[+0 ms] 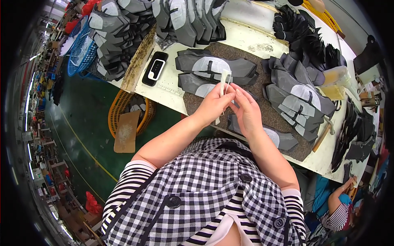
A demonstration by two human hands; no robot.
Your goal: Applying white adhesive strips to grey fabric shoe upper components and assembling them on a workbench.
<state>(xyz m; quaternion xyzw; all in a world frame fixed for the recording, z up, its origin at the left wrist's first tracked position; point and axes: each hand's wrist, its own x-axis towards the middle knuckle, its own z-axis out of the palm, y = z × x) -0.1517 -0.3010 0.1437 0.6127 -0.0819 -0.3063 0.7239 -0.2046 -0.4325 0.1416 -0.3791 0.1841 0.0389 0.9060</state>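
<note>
My left hand [213, 104] pinches a narrow white strip [223, 80] that stands up between its thumb and fingers and hangs down below them. My right hand [248, 110] meets it, fingertips closed at the strip's edge beside a thin, clear-looking piece. Just beyond the hands, grey shoe-upper pieces [240, 68] with pale oval patches and short black bands lie on a brown mat [262, 88]. Another grey piece [283, 138] lies under and beside my right wrist. To the right, more grey pieces [299, 96] overlap in a fanned stack.
A hammer [324, 135] lies at the mat's right edge. Left of the mat are a black-and-white phone-like device [155, 69] and a ruler [170, 89]. Stacked grey pieces [188, 18] line the far side. An orange basket [119, 108] stands below the table's left edge. Another person [338, 209] sits at lower right.
</note>
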